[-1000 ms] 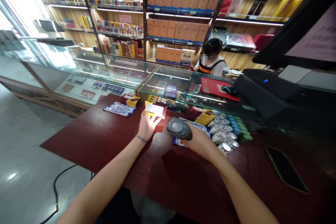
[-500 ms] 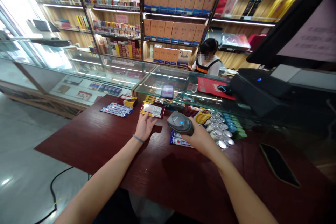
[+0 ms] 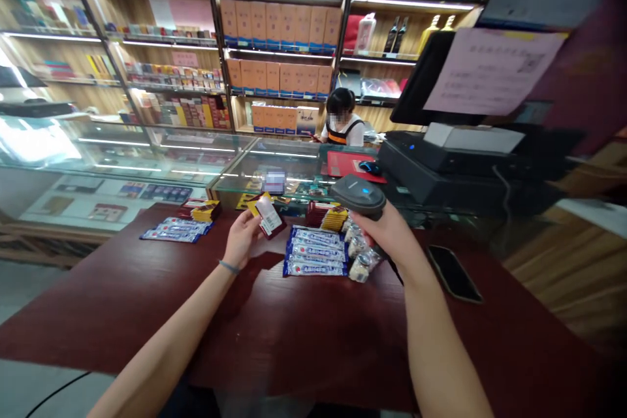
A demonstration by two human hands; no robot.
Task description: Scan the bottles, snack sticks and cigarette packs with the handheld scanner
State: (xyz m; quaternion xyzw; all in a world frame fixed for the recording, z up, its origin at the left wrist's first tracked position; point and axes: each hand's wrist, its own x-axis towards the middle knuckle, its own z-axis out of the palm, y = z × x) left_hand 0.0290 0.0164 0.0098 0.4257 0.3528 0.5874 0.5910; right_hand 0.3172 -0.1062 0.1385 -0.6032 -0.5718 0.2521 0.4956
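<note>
My left hand point(image 3: 243, 240) grips a dark red snack pack point(image 3: 270, 218) with a white barcode label, tilted up above the dark red table point(image 3: 304, 339). In my right hand point(image 3: 386, 235) is a grey handheld barcode scanner point(image 3: 358, 196) with a blue light, raised to the right of the pack with its head toward it. Under and between the hands lie blue snack bars point(image 3: 316, 252) in a row. Small wrapped silver sweets point(image 3: 360, 255) sit just below my right hand.
More blue bars point(image 3: 176, 230) and yellow-red packs point(image 3: 204, 210) lie at the table's far left. A black phone point(image 3: 454, 272) rests on the right. Behind stand a glass counter point(image 3: 196, 163), a till with monitor point(image 3: 455, 144), goods shelves and a seated person point(image 3: 343, 119).
The view swung left and up. My left hand lifted the labelled pack off the table and tilted it. My right hand raised the scanner higher, to the pack's right.
</note>
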